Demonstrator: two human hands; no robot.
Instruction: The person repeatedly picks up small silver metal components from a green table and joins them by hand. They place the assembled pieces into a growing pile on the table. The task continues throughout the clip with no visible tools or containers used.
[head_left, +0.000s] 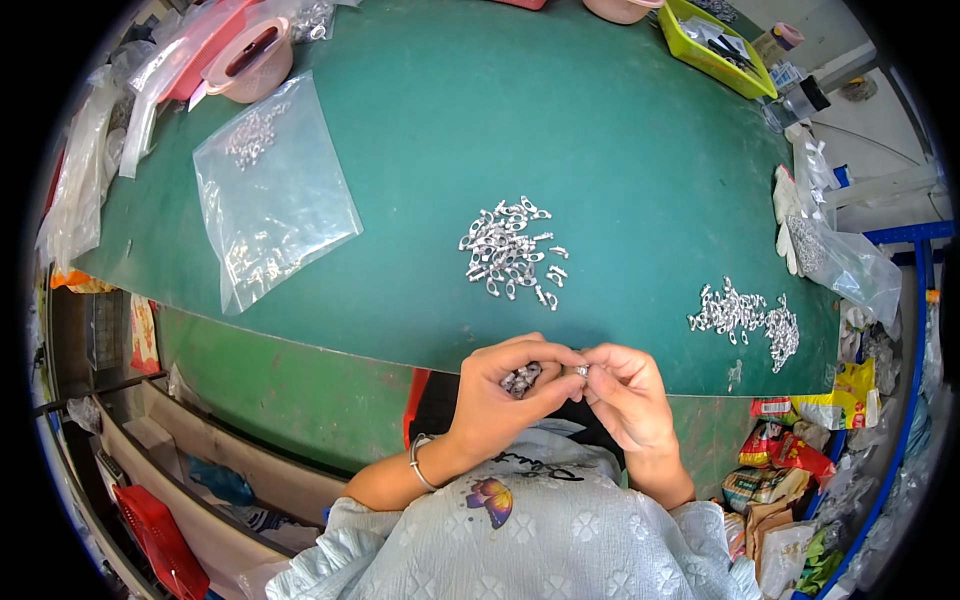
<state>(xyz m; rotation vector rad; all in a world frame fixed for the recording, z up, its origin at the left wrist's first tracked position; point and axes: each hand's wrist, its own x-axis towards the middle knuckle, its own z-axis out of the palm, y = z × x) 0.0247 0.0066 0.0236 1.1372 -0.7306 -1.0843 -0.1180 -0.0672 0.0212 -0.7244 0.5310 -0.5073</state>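
We see the left hand curled around a handful of small grey metal pieces, its thumb and forefinger meeting the fingertips of the right hand. Between them, just over the near edge of the table, both hands pinch one small metal piece. It looks silvery and shiny, but the fingers cover most of it, so we cannot make out its full shape; the handful, too, is partly hidden by the curled fingers.

Beyond the hands, on the green table, lies a loose pile of silvery clasps, many with an oval opening, a few strayed to its right. Farther right we find a heap of smaller metal parts, too fine to tell apart. To the left a clear plastic bag lies flat with little pieces inside, blurred by the film. Past it stands a pink basket; at the far right, a yellow-green tray is cut off by the upper edge.
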